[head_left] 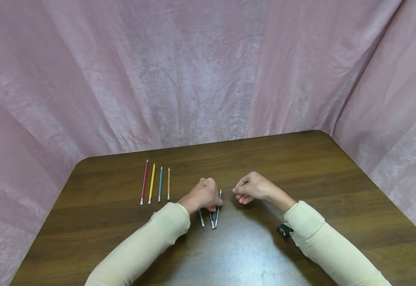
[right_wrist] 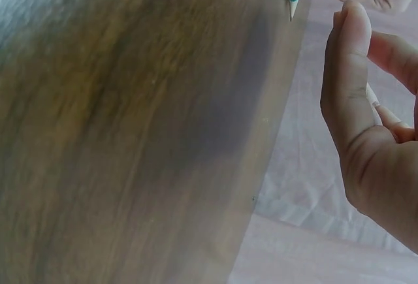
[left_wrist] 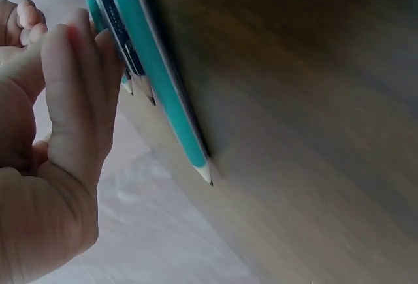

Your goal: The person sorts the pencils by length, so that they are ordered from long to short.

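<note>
1. Head view: the left hand [head_left: 201, 195] is reaching over a left green pencil [head_left: 201, 217], a dark blue pencil [head_left: 211, 219] and a right green pencil [head_left: 217, 214]; the views are leaving unclear whether it is pinching any.
2. These three are lying between the left and right edges of the table [head_left: 301, 167], tips pointing toward the far edge.
3. The right hand [head_left: 252, 188] is hovering nearer the right edge, fingers curving loosely, empty.
4. A red pencil [head_left: 144, 182], yellow pencil [head_left: 152, 183], blue pencil [head_left: 160, 184] and gold pencil [head_left: 168, 183] are lying side by side toward the far left corner.

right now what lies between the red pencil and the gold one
In the head view, the yellow pencil and the teal pencil lie between the red pencil and the gold pencil.
</note>
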Demonstrator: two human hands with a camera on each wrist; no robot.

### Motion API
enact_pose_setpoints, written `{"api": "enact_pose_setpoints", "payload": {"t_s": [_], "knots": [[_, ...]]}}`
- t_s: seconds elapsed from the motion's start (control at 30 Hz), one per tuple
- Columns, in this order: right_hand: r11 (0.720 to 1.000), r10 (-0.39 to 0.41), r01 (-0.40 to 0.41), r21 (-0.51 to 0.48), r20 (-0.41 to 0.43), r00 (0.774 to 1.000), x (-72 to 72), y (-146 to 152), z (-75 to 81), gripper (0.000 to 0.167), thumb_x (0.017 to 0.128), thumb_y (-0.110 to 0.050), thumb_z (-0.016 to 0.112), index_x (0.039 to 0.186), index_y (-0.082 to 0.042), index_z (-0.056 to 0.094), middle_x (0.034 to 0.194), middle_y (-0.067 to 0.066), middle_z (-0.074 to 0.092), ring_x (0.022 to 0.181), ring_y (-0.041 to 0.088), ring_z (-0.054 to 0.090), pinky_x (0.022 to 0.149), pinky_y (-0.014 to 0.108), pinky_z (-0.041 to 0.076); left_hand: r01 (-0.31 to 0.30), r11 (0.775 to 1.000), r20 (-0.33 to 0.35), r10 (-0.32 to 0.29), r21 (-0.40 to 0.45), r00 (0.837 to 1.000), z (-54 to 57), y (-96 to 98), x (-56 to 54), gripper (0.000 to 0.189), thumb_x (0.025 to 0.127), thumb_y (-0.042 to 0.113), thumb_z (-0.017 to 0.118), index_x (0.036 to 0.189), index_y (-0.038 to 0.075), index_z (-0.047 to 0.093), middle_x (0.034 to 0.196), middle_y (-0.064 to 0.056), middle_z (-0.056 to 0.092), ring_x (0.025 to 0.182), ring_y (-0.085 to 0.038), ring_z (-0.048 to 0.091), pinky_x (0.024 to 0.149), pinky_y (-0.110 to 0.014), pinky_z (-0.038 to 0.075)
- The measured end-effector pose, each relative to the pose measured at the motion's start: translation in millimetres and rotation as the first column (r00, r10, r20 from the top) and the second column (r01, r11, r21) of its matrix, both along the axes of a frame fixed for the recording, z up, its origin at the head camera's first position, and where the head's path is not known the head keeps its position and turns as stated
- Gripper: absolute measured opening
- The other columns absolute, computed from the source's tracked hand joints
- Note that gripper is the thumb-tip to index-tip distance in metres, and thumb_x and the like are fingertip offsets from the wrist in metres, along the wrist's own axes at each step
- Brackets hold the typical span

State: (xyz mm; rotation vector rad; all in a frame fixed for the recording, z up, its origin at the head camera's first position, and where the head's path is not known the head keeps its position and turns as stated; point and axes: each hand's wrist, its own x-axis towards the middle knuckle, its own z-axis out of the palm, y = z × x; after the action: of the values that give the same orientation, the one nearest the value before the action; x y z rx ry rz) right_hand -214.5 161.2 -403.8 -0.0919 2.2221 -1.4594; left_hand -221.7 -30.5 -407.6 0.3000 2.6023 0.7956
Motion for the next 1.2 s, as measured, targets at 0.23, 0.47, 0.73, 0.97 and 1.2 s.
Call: {"api": "enact_pose_setpoints", "payload": {"t_s": [0.23,0.47,0.73,0.97,1.2], "knots": [[1.000,-0.011,0.011,0.006,0.011,1.000,0.2,3,-0.5,0.020,0.095,-0.004,0.064,0.101,0.015,0.065,0.075,0.011,0.067,0.061,0.011,0.065,0.060,0.027,0.061,0.029,0.998,-0.045,-0.032,-0.061,0.998,-0.7,8.0,0.4,0.027,0.077,0.012,0.085,0.060,0.010,0.064,0.048,0.003,0.062,0.042,-0.006,0.062,0.058,-0.019,0.056],[1.000,-0.007,0.007,-0.010,0.008,1.000,1.9,6,1.1,0.021,0.095,-0.004,0.064,0.102,0.016,0.064,0.075,0.011,0.068,0.061,0.011,0.065,0.060,0.027,0.060,-0.001,0.998,-0.043,-0.002,-0.063,0.999,-3.9,9.1,0.1,0.024,0.075,0.012,0.085,0.062,0.010,0.065,0.049,0.003,0.063,0.043,-0.006,0.063,0.063,-0.022,0.056],[1.000,-0.012,0.012,-0.007,0.011,1.000,2.4,7,1.2,0.021,0.095,-0.004,0.064,0.102,0.016,0.065,0.076,0.011,0.068,0.062,0.011,0.065,0.060,0.027,0.060,-0.023,1.000,-0.023,0.023,-0.014,0.999,-5.1,7.3,0.5,0.024,0.077,0.013,0.083,0.062,0.009,0.065,0.052,0.001,0.064,0.046,-0.007,0.064,0.058,-0.020,0.055],[1.000,-0.002,0.002,0.000,0.010,1.000,0.0,0,-1.0,0.020,0.095,-0.004,0.064,0.100,0.015,0.065,0.076,0.012,0.068,0.060,0.011,0.065,0.060,0.027,0.061,-0.026,0.998,-0.029,0.027,0.049,0.999,7.7,-6.9,-1.3,0.022,0.077,0.011,0.081,0.062,0.008,0.066,0.054,0.000,0.065,0.049,-0.011,0.067,0.053,-0.021,0.055],[1.000,0.025,-0.025,-0.004,0.010,1.000,0.1,-14,-2.2,0.016,0.094,-0.002,0.064,0.098,0.013,0.066,0.073,0.010,0.067,0.059,0.011,0.065,0.058,0.026,0.060,-0.032,0.996,-0.049,0.036,0.082,0.998,17.9,-28.0,-4.6,0.018,0.079,0.008,0.077,0.064,0.007,0.066,0.054,-0.001,0.065,0.053,-0.016,0.069,0.055,-0.023,0.057]]}}
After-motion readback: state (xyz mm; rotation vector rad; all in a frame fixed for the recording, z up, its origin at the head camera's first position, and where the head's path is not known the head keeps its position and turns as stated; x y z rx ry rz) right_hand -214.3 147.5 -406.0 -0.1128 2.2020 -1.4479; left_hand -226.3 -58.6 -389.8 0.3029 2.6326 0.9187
